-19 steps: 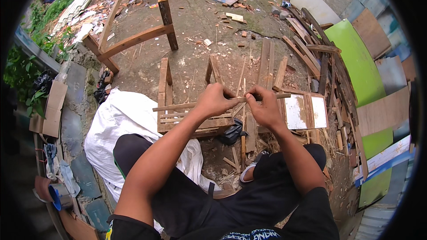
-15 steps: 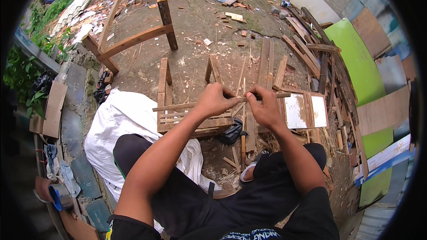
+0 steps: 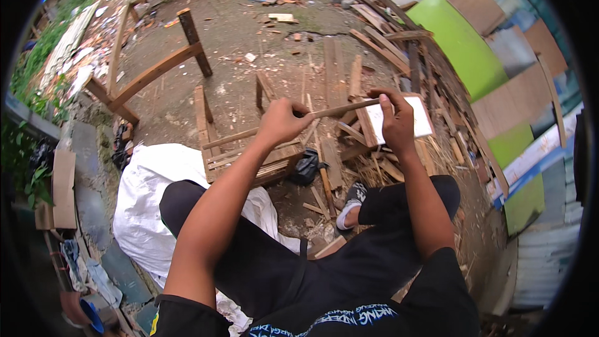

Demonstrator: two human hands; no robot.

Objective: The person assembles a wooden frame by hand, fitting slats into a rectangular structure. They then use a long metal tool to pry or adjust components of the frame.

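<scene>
I sit on the ground and hold a long thin wooden stick (image 3: 340,110) level in front of me. My left hand (image 3: 282,122) is closed around its middle, with the stick's left end (image 3: 224,140) running out past it. My right hand (image 3: 394,120) grips the right end, above a white-faced framed board (image 3: 424,123). Below the stick lies a small wooden crate frame (image 3: 262,163) with slats.
A white sack (image 3: 156,193) lies by my left leg. Scrap planks (image 3: 374,43) pile up ahead and to the right, next to green panels (image 3: 462,43). A wooden frame (image 3: 150,68) stands at the far left. A black bag (image 3: 307,167) and splinters lie near my foot (image 3: 352,203).
My hands have moved apart along the stick, the right one sliding out to its right end. The view has shifted slightly.
</scene>
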